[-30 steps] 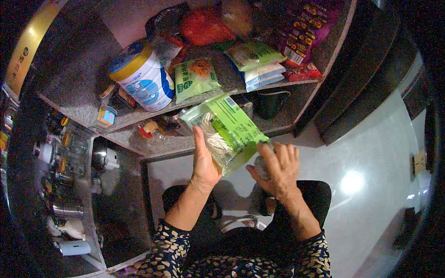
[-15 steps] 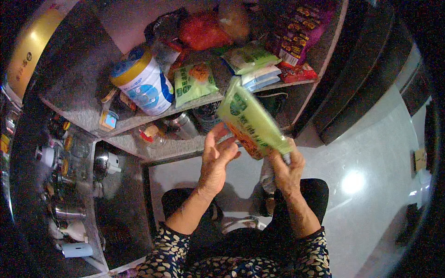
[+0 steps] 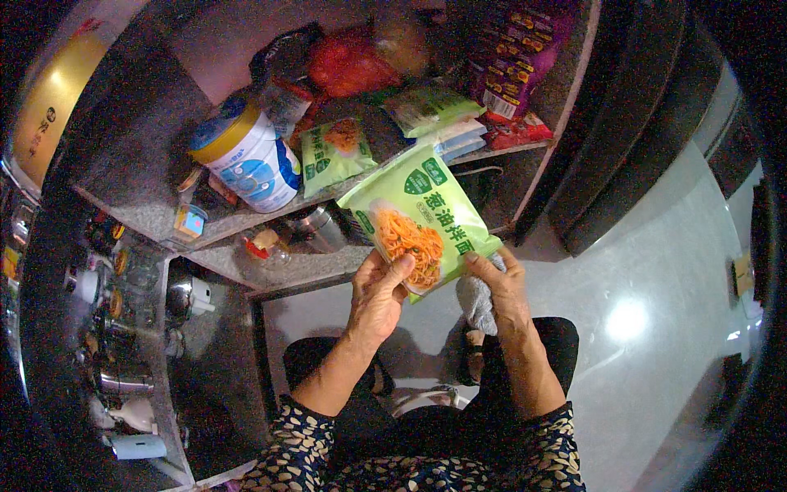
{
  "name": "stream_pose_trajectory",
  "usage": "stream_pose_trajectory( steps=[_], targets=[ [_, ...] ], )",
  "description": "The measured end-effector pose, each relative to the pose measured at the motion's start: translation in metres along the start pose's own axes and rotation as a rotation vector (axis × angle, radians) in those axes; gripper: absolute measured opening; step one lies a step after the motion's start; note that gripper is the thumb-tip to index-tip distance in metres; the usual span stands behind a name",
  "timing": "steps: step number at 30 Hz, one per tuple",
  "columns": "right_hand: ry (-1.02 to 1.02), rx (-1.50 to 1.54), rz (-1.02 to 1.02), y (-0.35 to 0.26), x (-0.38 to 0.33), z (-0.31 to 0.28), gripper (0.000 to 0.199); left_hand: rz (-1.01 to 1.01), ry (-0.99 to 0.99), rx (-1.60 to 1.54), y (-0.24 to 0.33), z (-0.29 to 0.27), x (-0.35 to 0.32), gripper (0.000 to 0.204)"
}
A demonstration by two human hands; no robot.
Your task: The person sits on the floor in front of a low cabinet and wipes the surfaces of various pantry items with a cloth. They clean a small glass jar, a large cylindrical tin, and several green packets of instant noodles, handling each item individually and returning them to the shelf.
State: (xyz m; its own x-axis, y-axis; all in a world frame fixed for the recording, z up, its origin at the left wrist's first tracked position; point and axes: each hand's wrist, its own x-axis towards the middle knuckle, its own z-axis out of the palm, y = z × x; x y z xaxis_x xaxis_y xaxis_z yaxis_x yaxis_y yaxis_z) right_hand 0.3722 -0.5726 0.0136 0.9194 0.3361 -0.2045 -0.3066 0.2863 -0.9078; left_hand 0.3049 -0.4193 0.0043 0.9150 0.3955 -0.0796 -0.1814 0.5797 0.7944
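I hold a green food packet [image 3: 420,217] with a picture of orange noodles, face up, in front of the lower shelf. My left hand [image 3: 379,293] grips its near left edge, thumb on the front. My right hand [image 3: 496,287] holds its near right corner and also clutches a grey cloth [image 3: 475,302] under the fingers.
Stone shelves [image 3: 246,217] carry a large white and blue tin with a gold lid [image 3: 246,164], a smaller green packet [image 3: 334,152], red bags [image 3: 348,66], purple snack packs [image 3: 512,61] and stacked packets [image 3: 430,111]. Jars and metal pots [image 3: 123,279] fill the left. A pale floor [image 3: 639,271] lies right.
The packet came off the lower shelf, was turned over and now shows its printed front. Both hands shifted to its near edge.
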Motion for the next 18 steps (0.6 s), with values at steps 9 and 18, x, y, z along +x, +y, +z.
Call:
stream_pose_trajectory(
  steps=[9, 18],
  targets=[
    [0.359, -0.863, -1.062, -0.007, 0.000, 0.007, 0.047, 0.187, 0.056, 0.233, -0.005, -0.012, 0.002, 0.029],
    [0.011, -1.218, -1.151, 0.008, 0.009, 0.026, 0.048, 0.076, -0.016, 0.242, -0.012, -0.012, -0.008, 0.028]
  ],
)
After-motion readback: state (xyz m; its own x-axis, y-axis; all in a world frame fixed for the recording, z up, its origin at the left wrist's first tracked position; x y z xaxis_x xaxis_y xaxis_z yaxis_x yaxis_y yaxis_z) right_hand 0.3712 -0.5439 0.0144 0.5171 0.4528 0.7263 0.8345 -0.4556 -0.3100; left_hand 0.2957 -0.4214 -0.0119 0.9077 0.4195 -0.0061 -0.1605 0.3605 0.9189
